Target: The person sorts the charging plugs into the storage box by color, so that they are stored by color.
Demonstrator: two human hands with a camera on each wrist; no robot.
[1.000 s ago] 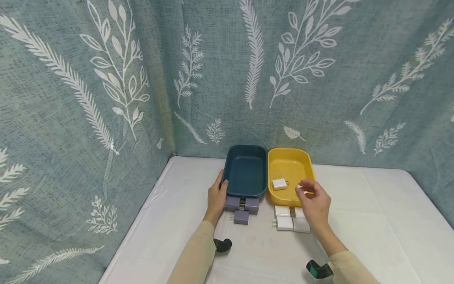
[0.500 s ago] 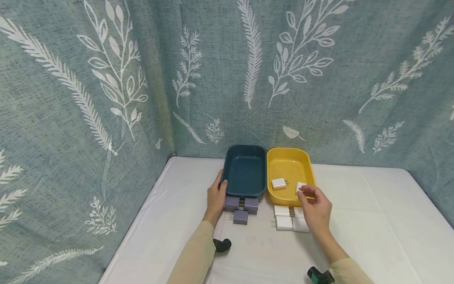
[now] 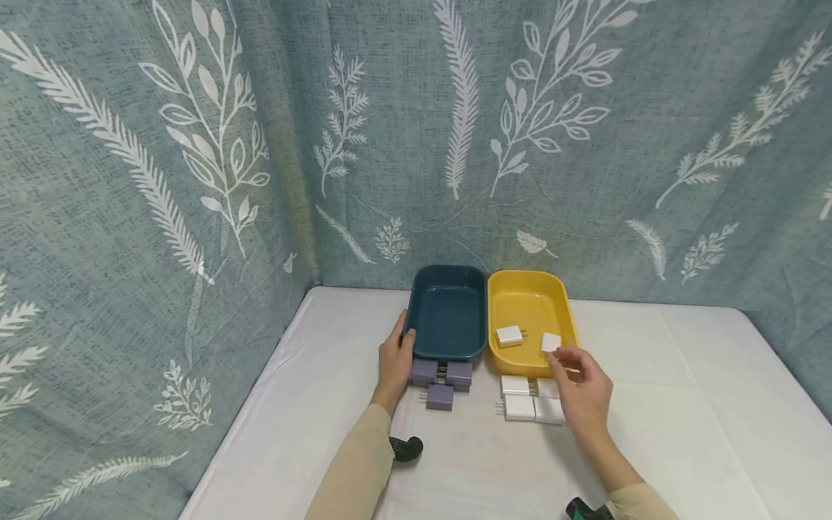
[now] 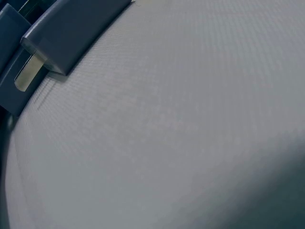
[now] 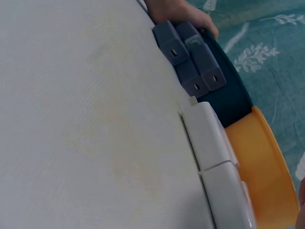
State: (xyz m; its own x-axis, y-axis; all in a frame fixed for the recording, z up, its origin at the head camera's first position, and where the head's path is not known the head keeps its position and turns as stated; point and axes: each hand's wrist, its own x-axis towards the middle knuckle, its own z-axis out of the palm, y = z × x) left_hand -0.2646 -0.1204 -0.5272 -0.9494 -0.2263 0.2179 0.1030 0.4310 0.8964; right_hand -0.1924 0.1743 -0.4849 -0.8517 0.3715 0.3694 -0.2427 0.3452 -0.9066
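A dark blue plastic bin point(image 3: 448, 278) stands beside a yellow bin point(image 3: 529, 280) at the back of the table. My left hand point(image 3: 393, 361) rests along the blue bin's left side, its fingers fairly straight against the outer wall. Inside the yellow bin lie two white charger plugs: one white charger point(image 3: 510, 336) at left, another white charger point(image 3: 550, 342) at right. Just at the right charger's near edge are the fingertips of my right hand point(image 3: 585, 386), thumb and forefinger close together over the bin's front rim. Whether they still touch that charger is hard to see.
Several purple chargers point(image 3: 440, 397) sit stacked before the blue bin. Several white chargers point(image 3: 519, 408) stand before the yellow one, partly behind my right hand. A patterned curtain point(image 3: 416, 144) hangs directly behind the white-covered table point(image 3: 682, 404).
My right hand has lowered the second white charger onto the yellow bin's floor. Its fingertips have since drawn slightly toward me while the charger stays put. The left hand has not moved.
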